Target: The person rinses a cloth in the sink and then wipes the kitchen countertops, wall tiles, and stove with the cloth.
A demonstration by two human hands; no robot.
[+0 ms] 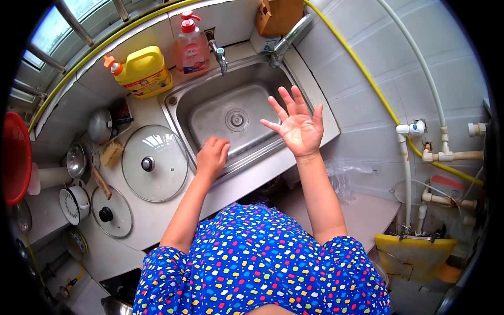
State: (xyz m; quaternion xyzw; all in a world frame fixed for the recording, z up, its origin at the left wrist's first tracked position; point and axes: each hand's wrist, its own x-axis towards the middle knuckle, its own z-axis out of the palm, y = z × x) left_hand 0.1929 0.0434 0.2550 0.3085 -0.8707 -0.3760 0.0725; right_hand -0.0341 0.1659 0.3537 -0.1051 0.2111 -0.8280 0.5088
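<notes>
My right hand is raised over the right front side of the steel sink, palm up, fingers spread, holding nothing. Over the sink's front left edge is my left hand, its fingers curled together; whatever they might hold is hidden. A round drain shows in the bare sink bottom. Behind the basin stands a small tap, and a larger faucet rises at its back right corner. Left of my left hand lies a large glass lid with a dark knob.
A yellow jug and a pink pump bottle stand behind the sink. To the left are a smaller glass lid, a sponge, a white enamel pot and a red basin. Pipes run along the right wall.
</notes>
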